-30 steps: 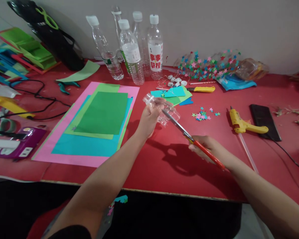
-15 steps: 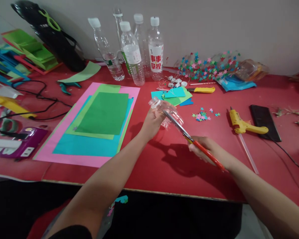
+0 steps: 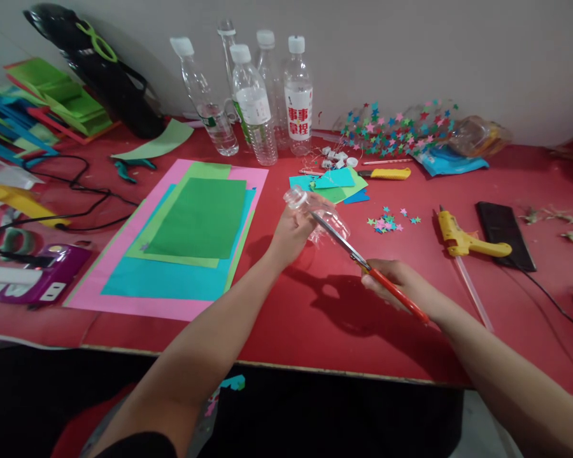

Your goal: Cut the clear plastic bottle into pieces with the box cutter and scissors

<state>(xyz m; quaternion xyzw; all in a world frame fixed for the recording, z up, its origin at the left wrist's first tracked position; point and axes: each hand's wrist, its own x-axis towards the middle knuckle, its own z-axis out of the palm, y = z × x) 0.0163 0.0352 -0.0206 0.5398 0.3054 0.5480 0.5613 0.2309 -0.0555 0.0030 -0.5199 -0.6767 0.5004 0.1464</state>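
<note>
My left hand (image 3: 292, 232) is closed around the neck end of a clear plastic bottle piece (image 3: 332, 213), with its threaded mouth poking out at the upper left. In my right hand (image 3: 396, 280) is a pair of scissors (image 3: 341, 240) with red handles. The scissors' blades point up and left and lie against the bottle piece beside my left fingers; whether they cut into the plastic I cannot tell. Both hands are held above the red table (image 3: 305, 331), where their shadows fall.
Coloured paper sheets (image 3: 200, 216) lie at left. Behind stand several plastic bottles (image 3: 298, 95). Small paper stars (image 3: 386, 221), a yellow utility knife (image 3: 386, 173), a yellow glue gun (image 3: 463, 238) and a black phone (image 3: 506, 235) lie at right. A purple power strip (image 3: 60, 273) sits at far left.
Both hands, the scissors and the bottle piece stay in nearly the same place. The whole view has shifted very slightly.
</note>
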